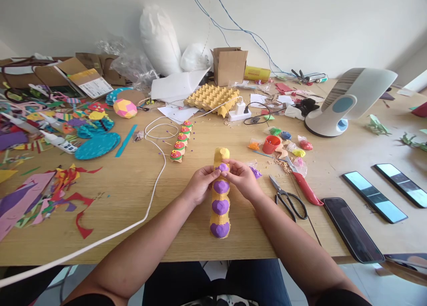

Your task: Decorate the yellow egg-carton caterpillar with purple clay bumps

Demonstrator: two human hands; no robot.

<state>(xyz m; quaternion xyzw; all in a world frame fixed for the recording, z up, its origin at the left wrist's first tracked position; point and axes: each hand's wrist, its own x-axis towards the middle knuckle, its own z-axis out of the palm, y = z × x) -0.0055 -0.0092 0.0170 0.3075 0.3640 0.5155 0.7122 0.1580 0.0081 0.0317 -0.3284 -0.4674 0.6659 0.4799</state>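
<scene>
A yellow egg-carton strip lies lengthwise in front of me near the table's front edge. Purple clay caps several of its bumps, while the farthest bump is bare yellow. My left hand grips the strip's left side, its thumb on the purple piece of the second-farthest bump. From the right, my right hand closes on the strip too, thumb and forefinger pressing that same purple piece. Just beyond my right hand lies a small bag of purple clay, partly hidden.
Scissors, a red-handled knife and several phones lie to the right. Bagged clay surrounds a red cup. A decorated carton strip and white cable are left of centre; a fan stands back right.
</scene>
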